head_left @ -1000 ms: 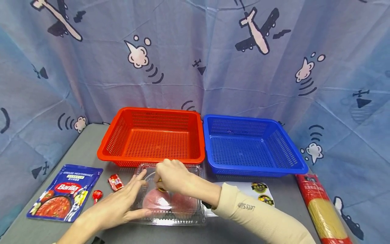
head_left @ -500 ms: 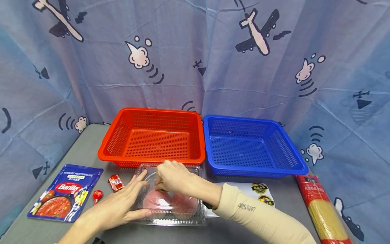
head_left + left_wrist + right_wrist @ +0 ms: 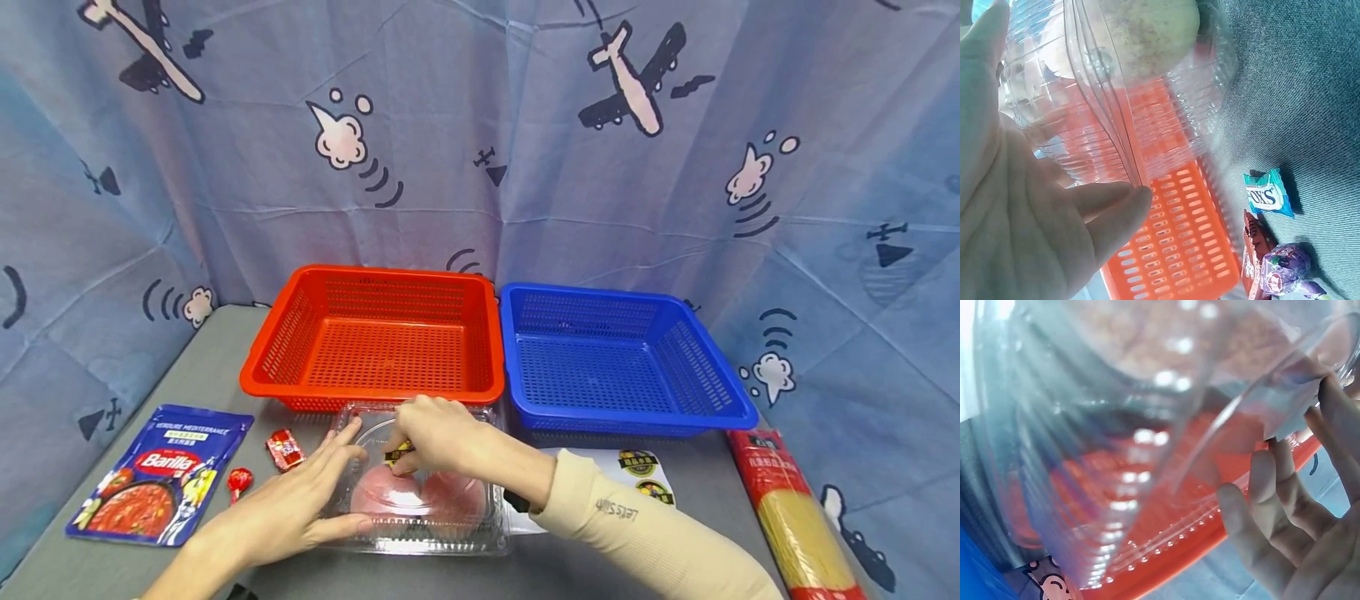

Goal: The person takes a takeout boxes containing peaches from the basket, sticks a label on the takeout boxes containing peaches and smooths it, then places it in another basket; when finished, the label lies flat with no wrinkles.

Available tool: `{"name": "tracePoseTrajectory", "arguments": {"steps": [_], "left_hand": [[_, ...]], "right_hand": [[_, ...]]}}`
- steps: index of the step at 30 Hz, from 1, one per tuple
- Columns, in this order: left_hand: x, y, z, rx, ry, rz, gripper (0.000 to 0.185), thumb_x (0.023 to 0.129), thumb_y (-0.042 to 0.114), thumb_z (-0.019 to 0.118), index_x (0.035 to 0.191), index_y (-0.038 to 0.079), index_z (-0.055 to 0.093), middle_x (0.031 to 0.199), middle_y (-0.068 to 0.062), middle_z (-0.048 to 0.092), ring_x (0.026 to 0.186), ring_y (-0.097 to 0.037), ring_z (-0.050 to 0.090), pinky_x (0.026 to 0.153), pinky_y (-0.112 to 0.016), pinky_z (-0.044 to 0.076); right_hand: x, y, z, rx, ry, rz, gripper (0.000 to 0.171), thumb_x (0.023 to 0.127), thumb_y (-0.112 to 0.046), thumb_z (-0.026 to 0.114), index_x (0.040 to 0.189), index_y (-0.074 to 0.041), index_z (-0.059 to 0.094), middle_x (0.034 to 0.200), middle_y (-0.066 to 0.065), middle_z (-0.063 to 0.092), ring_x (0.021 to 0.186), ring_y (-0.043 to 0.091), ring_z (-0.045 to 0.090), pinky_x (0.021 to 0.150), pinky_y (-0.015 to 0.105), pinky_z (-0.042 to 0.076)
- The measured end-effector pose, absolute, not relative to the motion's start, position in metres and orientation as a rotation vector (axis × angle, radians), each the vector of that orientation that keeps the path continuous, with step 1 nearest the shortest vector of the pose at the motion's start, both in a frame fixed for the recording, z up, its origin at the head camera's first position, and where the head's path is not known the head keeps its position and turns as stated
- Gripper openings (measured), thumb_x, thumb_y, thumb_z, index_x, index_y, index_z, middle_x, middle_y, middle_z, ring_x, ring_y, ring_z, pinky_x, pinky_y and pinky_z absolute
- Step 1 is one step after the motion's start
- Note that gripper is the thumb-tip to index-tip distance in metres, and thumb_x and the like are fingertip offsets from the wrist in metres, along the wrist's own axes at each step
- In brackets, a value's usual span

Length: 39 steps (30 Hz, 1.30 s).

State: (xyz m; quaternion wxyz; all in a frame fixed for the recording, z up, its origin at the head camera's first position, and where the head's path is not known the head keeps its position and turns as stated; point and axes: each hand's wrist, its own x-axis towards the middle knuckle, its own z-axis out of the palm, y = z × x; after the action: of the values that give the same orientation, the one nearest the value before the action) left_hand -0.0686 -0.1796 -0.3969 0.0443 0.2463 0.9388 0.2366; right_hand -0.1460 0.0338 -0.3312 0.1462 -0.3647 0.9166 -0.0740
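Head view: we log the clear plastic lidded box (image 3: pixel 416 546), holding pinkish round fruits (image 3: pixel 382 492), on the grey tabletop (image 3: pixel 517 579), just in front of the red perforated plastic basket (image 3: pixel 360 394); its longer side appears to run left to right. The black-and-gold label (image 3: pixel 395 454) shows at the box's lid, by the far side of the fruits, partly hidden. The right hand (image 3: pixel 438 429) is the nearer one: it reaches over the box from the right, bent fingers touching the label; whether it pinches or only presses, we cannot tell. The left hand (image 3: pixel 300 500) lies along the box's left edge, fingers extended, gripping nothing that we see; the label lies to its right, apart from it.

Left wrist view: we note fingertips against the box's rim; a small teal-and-white wrapped candy (image 3: pixel 1269 194) lies on the tabletop, apart from the hand.

Right wrist view: glare and blur across the box wall. We judge that the relation that matters is label to lid; whether it sits flat, we cannot tell
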Motion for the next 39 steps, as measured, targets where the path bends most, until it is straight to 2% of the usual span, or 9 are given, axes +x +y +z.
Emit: {"name": "tracePoseTrajectory", "arguments": {"steps": [5,10,12,18,29,30,33,36,39], "left_hand": [[-0.069,-0.18,-0.397,0.748,2.85,0.748,0.074,0.092,0.072,0.056,0.139,0.015,0.051,0.17,-0.015,0.025,0.151,-0.044,0.036,0.105,-0.058,0.049],[-0.068,-0.18,-0.396,0.731,2.828,0.764,0.075,0.092,0.072,0.056,0.14,0.015,0.051,0.171,-0.014,0.023,0.151,-0.044,0.035,0.105,-0.059,0.049],[-0.068,-0.18,-0.396,0.725,2.826,0.762,0.075,0.091,0.072,0.056,0.14,0.015,0.05,0.171,-0.014,0.022,0.151,-0.044,0.035,0.105,-0.059,0.049],[-0.068,-0.179,-0.395,0.707,2.826,0.758,0.077,0.091,0.073,0.056,0.141,0.015,0.05,0.171,-0.014,0.022,0.151,-0.044,0.035,0.104,-0.06,0.05],[-0.069,-0.18,-0.394,0.68,2.797,0.76,0.079,0.09,0.074,0.056,0.143,0.016,0.049,0.171,-0.013,0.021,0.152,-0.044,0.034,0.104,-0.062,0.049],[-0.07,-0.18,-0.393,0.677,2.792,0.761,0.08,0.09,0.074,0.056,0.143,0.016,0.048,0.171,-0.013,0.021,0.152,-0.044,0.034,0.104,-0.062,0.049],[-0.07,-0.18,-0.393,0.673,2.787,0.76,0.081,0.09,0.075,0.056,0.144,0.016,0.047,0.171,-0.014,0.021,0.152,-0.044,0.034,0.105,-0.063,0.048],[-0.07,-0.18,-0.392,0.678,2.797,0.75,0.082,0.089,0.075,0.056,0.145,0.016,0.047,0.171,-0.013,0.022,0.151,-0.044,0.035,0.105,-0.063,0.048],[-0.071,-0.18,-0.392,0.684,2.811,0.739,0.083,0.089,0.076,0.056,0.145,0.016,0.046,0.17,-0.012,0.025,0.151,-0.043,0.037,0.105,-0.062,0.049]], "right_hand": [[-0.148,0.038,-0.332,-1.022,2.62,-0.218,0.035,0.082,-0.032,0.085,0.116,-0.029,0.079,0.11,-0.012,0.079,0.07,0.001,0.054,0.052,0.02,0.044],[-0.149,0.045,-0.332,-1.024,2.61,-0.217,0.039,0.083,-0.036,0.084,0.121,-0.032,0.076,0.089,-0.01,0.075,0.065,0.003,0.04,0.048,0.02,0.036],[-0.149,0.046,-0.332,-1.011,2.611,-0.228,0.04,0.083,-0.037,0.084,0.122,-0.033,0.076,0.088,-0.009,0.075,0.064,0.005,0.038,0.046,0.02,0.034],[-0.151,0.051,-0.333,-0.967,2.612,-0.246,0.043,0.082,-0.04,0.084,0.124,-0.036,0.074,0.118,-0.013,0.076,0.069,0.005,0.044,0.047,0.021,0.036],[-0.154,0.062,-0.335,-0.871,2.635,-0.27,0.049,0.079,-0.046,0.086,0.125,-0.035,0.074,0.123,-0.006,0.075,0.071,0.007,0.05,0.053,0.024,0.04],[-0.154,0.063,-0.335,-0.864,2.637,-0.278,0.049,0.079,-0.047,0.086,0.124,-0.034,0.074,0.121,-0.005,0.076,0.071,0.007,0.05,0.054,0.025,0.04],[-0.156,0.065,-0.336,-0.841,2.636,-0.308,0.049,0.078,-0.047,0.087,0.123,-0.033,0.075,0.098,-0.002,0.078,0.064,0.008,0.044,0.051,0.024,0.037],[-0.157,0.068,-0.336,-0.826,2.629,-0.337,0.046,0.079,-0.045,0.087,0.121,-0.031,0.076,0.076,-0.003,0.069,0.06,0.009,0.037,0.049,0.024,0.032],[-0.158,0.071,-0.336,-0.812,2.627,-0.357,0.043,0.079,-0.044,0.087,0.119,-0.031,0.077,0.072,-0.005,0.066,0.058,0.008,0.034,0.048,0.024,0.029]]}}
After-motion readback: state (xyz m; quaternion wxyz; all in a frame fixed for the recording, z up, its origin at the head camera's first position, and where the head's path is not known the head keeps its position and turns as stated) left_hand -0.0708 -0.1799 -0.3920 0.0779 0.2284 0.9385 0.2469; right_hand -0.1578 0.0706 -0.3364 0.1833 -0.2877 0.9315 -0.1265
